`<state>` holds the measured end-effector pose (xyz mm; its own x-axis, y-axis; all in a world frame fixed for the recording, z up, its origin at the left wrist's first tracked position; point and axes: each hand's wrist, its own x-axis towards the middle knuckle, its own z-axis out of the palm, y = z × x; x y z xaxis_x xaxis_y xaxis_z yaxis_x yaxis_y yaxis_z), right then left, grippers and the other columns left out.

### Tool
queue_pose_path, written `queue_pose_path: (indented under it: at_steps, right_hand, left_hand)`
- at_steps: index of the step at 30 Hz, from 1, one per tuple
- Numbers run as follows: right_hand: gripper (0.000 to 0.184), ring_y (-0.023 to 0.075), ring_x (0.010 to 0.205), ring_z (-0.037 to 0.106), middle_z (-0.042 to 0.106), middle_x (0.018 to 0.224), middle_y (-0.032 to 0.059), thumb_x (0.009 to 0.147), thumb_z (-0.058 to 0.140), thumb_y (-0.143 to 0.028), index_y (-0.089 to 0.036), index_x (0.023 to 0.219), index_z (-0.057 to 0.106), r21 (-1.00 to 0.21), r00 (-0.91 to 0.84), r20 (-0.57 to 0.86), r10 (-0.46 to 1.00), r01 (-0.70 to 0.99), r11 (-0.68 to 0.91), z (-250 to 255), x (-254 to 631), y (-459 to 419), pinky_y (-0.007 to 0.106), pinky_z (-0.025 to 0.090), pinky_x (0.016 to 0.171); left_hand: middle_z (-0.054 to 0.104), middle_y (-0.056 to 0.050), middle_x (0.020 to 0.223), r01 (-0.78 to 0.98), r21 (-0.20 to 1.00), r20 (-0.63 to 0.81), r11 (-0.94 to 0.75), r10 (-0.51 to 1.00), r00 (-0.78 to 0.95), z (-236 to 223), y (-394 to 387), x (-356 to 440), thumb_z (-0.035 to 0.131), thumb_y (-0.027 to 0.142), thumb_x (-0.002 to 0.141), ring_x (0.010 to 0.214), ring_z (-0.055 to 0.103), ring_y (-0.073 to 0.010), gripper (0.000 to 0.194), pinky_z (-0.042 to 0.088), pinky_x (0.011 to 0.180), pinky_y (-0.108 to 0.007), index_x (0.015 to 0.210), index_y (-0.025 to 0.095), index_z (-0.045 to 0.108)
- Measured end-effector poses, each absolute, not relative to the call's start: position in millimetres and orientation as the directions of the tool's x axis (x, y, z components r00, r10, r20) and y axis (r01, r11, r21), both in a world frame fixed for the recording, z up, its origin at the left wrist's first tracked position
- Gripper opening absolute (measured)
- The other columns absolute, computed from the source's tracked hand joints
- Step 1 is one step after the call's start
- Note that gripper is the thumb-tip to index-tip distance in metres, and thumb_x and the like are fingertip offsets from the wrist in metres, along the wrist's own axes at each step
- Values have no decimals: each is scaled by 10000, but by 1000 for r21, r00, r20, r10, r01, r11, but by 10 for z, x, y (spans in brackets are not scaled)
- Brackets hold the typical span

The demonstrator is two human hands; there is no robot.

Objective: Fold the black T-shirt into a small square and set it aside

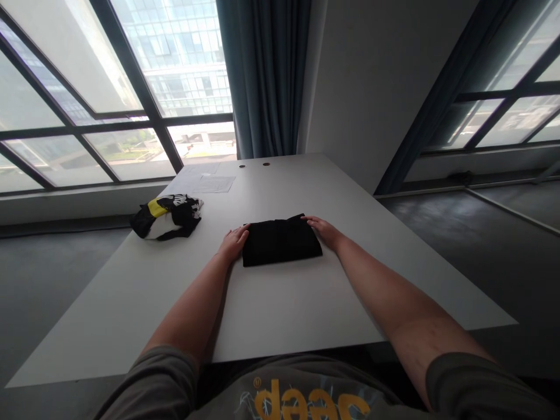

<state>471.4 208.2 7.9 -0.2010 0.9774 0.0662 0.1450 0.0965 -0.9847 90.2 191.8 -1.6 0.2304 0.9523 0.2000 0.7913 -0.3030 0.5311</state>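
A person sits at a white table (pixel 280 303) and looks down along both bare forearms. A folded black garment (pixel 281 240) lies flat near the middle of the table. The left hand (pixel 234 242) rests open against the garment's left edge, palm down and fingers stretched toward its far corner. The right hand (pixel 324 229) lies open against the right edge, fingertips touching the far right corner. Neither hand grips the cloth; both press flat beside it. Farther left on the table sits a crumpled bundle of black, white and yellow clothing (pixel 168 216). Beyond it, near the far edge, lie sheets of paper (pixel 210 182). Large windows (pixel 109 105) and a blue-grey curtain (pixel 265 76) stand behind the table.
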Motion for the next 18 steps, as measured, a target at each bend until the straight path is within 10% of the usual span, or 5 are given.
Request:
queue_pose_path:
  at_steps: [5,18]
  right_hand:
    - [397,238,1104,718,750,1222,74,956,554,-389,-228,1308,639,-992,-265,-77,961,-76,-100,96,4680,2265,436,571,1016]
    - [526,223,1073,738,728,1274,73,853,820,-276,-282,1340,621,-917,-592,-364,719,94,-387,127,4921,2930,382,628,967]
  left_hand:
    - [636,-68,1472,772,542,250,-333,940,231,-63,1887,842,346,438,1069,1395,548,-255,524,374,1210,-444,1521,263,545]
    - [687,-92,1378,676,687,243,-264,961,129,-22,1800,819,381,447,1056,1327,602,-271,488,440,1172,-475,1410,218,627]
